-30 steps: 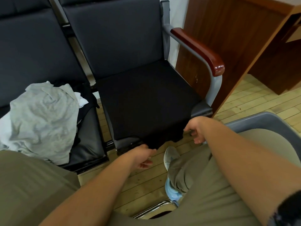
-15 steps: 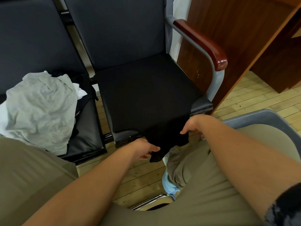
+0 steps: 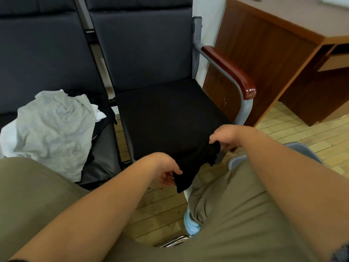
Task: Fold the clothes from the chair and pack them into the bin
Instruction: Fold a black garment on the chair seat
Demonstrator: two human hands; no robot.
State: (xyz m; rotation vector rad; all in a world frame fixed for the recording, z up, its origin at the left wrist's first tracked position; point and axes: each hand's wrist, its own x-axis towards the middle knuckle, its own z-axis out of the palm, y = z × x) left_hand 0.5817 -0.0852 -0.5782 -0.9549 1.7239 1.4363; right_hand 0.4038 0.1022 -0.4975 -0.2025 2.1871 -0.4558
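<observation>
While the left hand [image 3: 166, 173] pinches the black garment [image 3: 170, 127] at its near hem, lower centre, the right hand [image 3: 225, 138] grips the hem's other corner, centre right. Garment lies spread on the chair [image 3: 143, 50] seat, hem hanging off the front. Grey clothes pile [image 3: 51, 133] sits on the left seat. Bin [image 3: 237, 160] rim shows at right.

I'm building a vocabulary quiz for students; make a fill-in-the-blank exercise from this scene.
The left hand and right hand both pinch the spread fabric garment, coloured ___.
The crumpled light grey cloth garment lies on the chair seat to its ___.
The grey plastic bin shows beside the person's ___ arm.
Missing: black; left; right.
</observation>
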